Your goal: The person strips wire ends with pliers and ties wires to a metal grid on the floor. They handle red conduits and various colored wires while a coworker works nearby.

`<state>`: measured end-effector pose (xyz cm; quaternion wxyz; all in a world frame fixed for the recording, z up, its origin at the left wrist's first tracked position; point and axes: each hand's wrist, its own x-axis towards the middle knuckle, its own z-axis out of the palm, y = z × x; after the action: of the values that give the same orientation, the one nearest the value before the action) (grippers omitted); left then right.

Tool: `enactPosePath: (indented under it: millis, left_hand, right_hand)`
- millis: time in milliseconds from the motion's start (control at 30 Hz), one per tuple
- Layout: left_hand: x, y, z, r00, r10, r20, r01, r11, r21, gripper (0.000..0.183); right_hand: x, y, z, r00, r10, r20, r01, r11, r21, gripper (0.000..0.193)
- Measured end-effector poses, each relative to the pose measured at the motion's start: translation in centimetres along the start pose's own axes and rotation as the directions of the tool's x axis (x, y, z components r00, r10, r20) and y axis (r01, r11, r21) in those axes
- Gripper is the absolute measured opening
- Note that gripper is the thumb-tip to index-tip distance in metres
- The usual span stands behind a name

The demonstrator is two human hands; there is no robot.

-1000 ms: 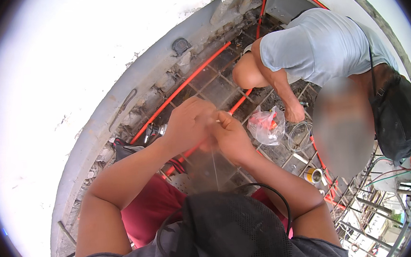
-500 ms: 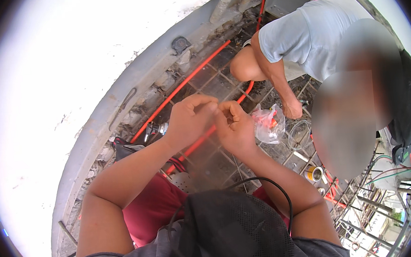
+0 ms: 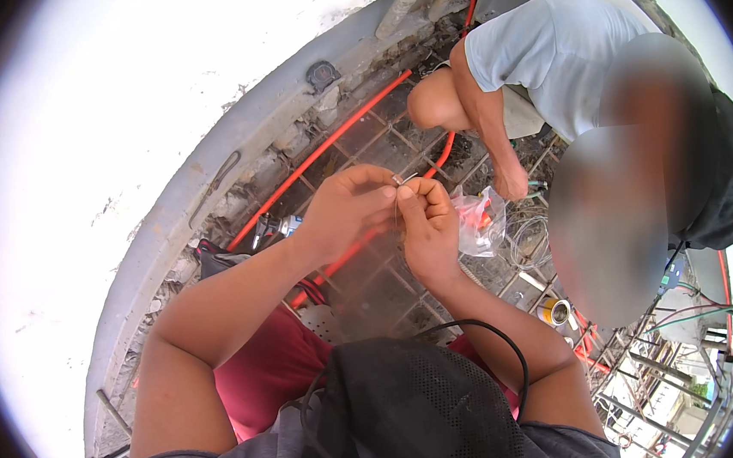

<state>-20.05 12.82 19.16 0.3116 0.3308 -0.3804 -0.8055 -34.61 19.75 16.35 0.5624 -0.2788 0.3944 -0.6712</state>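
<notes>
In front of my chest both hands meet, fingertips almost touching. My left hand [image 3: 344, 213] is closed in a pinch at a thin wire [image 3: 411, 176], with a small shiny bit at its fingertips. Thumb and curled fingers of my right hand [image 3: 431, 228] pinch the same wire from the other side. A fine strand seems to hang below the fingertips; where it leads I cannot make out. Just right of my right hand, a clear plastic bag [image 3: 480, 223] with red and orange pieces lies on the rebar grid [image 3: 380, 292].
A person in a light shirt [image 3: 534, 56] crouches at the right, one hand reaching down beside the bag. Orange conduit [image 3: 322, 157] runs along the wall base. A coil of wire [image 3: 529, 242] and an open can [image 3: 554, 311] lie at the right; a tape measure [image 3: 321, 76] rests on the ledge.
My right hand has shifted slightly right and down, and the wire now shows between my fingertips. The other person's hand has moved slightly left and up.
</notes>
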Motion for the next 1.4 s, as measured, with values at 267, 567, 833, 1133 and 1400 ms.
enactPosePath:
  millis: [267,567,833,1133,1400]
  left_hand:
    - [0.0,-0.1,-0.5,0.994,0.071,0.081,-0.085,0.976,0.199,0.021]
    - [0.4,0.0,-0.6,0.949,0.311,-0.047,-0.261,0.863,0.433,0.016]
    - [0.1,-0.3,0.8,0.978,0.159,-0.136,-0.092,0.910,0.405,0.015]
    - [-0.7,0.0,1.4,0.982,-0.060,-0.177,0.076,0.993,0.085,0.015]
    - [-1.2,0.3,1.4,0.984,0.026,-0.175,0.018,0.970,0.242,0.019]
  right_hand:
    - [0.2,-0.5,0.0,0.996,0.087,-0.032,-0.085,0.995,0.059,0.011]
    - [-0.6,0.4,0.1,0.999,-0.046,0.012,0.047,0.995,-0.088,0.015]
    - [0.4,0.6,-1.2,0.995,-0.084,0.046,0.094,0.938,-0.333,0.010]
    - [0.5,0.4,-1.7,1.000,0.011,0.015,-0.005,0.934,-0.358,0.010]
    - [0.6,1.0,-2.1,0.994,-0.060,0.095,0.092,0.919,-0.383,0.010]
